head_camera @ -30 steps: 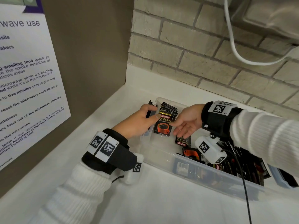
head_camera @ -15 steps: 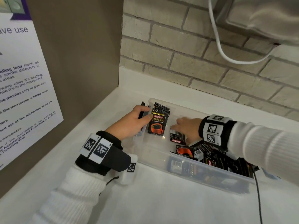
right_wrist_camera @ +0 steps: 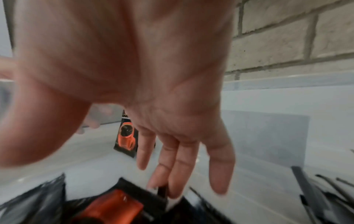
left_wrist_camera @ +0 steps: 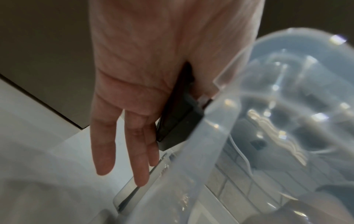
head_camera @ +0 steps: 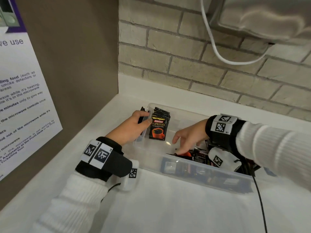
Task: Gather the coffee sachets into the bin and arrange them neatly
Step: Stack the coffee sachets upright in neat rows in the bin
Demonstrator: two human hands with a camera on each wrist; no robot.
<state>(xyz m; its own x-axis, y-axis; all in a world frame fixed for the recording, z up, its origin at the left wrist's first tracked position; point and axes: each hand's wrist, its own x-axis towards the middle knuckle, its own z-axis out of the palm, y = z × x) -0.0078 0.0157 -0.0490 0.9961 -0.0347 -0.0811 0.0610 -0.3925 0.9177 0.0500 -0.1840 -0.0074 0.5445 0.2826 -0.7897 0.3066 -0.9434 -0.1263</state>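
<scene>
Left hand (head_camera: 133, 126) steadies the upright sachet stack (head_camera: 159, 125) at the bin's (head_camera: 185, 167) left end, thumb on it. Right hand (head_camera: 188, 140), fingers relaxed, touches the loose sachets (head_camera: 200, 155).

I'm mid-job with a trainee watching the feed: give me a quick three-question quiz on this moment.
1. True or false: the upright stack of sachets stands at the left end of the clear bin.
2. Which hand reaches into the loose sachets? A) left hand B) right hand
3. Fill in: the left hand steadies the stack with its ____.

Key:
1. True.
2. B. The right hand reaches down with fingers extended; it grips nothing yet.
3. Thumb; its fingers lie outside the bin's end wall, by the black latch.
</scene>
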